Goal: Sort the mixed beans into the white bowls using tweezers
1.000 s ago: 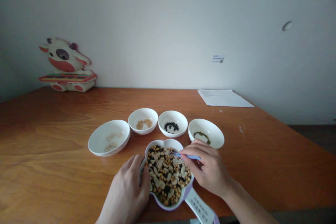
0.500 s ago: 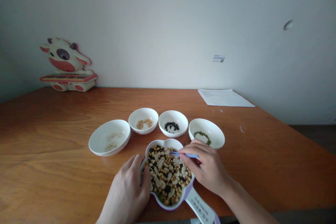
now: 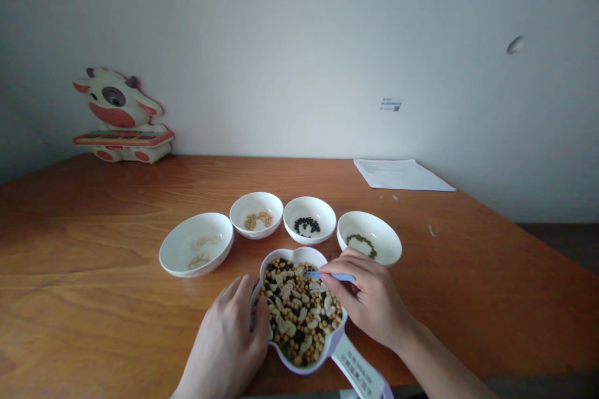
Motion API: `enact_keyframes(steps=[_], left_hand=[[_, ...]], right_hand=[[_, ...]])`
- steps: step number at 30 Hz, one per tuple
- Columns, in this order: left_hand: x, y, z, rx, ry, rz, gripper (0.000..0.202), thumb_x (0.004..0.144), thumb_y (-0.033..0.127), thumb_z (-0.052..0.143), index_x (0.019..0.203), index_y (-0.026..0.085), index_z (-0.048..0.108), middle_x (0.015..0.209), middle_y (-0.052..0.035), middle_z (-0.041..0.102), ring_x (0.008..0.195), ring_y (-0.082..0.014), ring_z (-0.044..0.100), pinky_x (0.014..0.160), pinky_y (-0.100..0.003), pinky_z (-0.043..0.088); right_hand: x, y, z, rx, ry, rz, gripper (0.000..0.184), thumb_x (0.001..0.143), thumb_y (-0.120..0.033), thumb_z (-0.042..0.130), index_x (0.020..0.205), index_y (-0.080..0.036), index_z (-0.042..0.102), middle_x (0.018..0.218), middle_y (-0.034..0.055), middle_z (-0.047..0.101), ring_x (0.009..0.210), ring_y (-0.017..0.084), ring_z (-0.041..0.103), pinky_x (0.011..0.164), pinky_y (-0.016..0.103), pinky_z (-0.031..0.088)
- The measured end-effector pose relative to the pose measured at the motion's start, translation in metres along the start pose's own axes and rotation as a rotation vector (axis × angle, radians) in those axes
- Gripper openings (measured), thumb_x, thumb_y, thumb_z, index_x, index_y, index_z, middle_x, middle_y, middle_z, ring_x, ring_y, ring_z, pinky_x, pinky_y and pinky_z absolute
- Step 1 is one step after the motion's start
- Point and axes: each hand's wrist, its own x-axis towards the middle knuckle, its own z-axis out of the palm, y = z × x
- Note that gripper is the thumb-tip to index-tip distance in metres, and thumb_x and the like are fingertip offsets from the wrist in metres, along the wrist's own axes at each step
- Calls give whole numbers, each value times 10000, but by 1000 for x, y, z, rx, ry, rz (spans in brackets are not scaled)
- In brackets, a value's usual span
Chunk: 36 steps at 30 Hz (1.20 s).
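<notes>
**Our right fingers pinch blue tweezers above a dish of mixed beans**

Our right hand has its fingers pressed together around the tweezers, whose tips point left and sit at the mix. Our left hand curls its fingers over the left rim of the flower-shaped dish, gripping it. The dish sits on the near edge of the desk, between our hands, and is heaped with pale nuts, tan beans and black beans. A lilac handle runs from it toward us, with a white paper label printed in dark text hanging over the desk's edge.

Just beyond the dish, four white bowls stand in an arc. From left to right, the wide bowl holds pale nuts, the small bowl holds tan beans, the next bowl holds black beans, and the last bowl holds green beans. Well beyond them, a toy cow stands against the wall at the far left, and a sheet of paper lies at the far right.
</notes>
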Motion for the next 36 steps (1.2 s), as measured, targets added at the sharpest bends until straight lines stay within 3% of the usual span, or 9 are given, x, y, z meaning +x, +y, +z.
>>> enact_keyframes(steps=[22, 36], left_hand=[[0, 0, -1, -2, -6, -11, 234, 958, 295, 328, 823, 225, 507, 760, -39, 618, 715, -233, 643, 631, -340, 442], [0, -3, 3, -2, 9, 11, 229, 966, 290, 336, 829, 226, 509, 760, -33, 616, 704, -225, 641, 634, -338, 452]], right_hand=[[0, -2, 0, -4, 28, -45, 111, 908, -101, 620, 923, -181, 695, 776, 34, 723, 699, 167, 601, 640, 296, 484], [3, -4, -9, -40, 176, -114, 171, 874, -47, 634, 971, -176, 690, 797, 27, 722, 697, 149, 620, 644, 288, 516]])
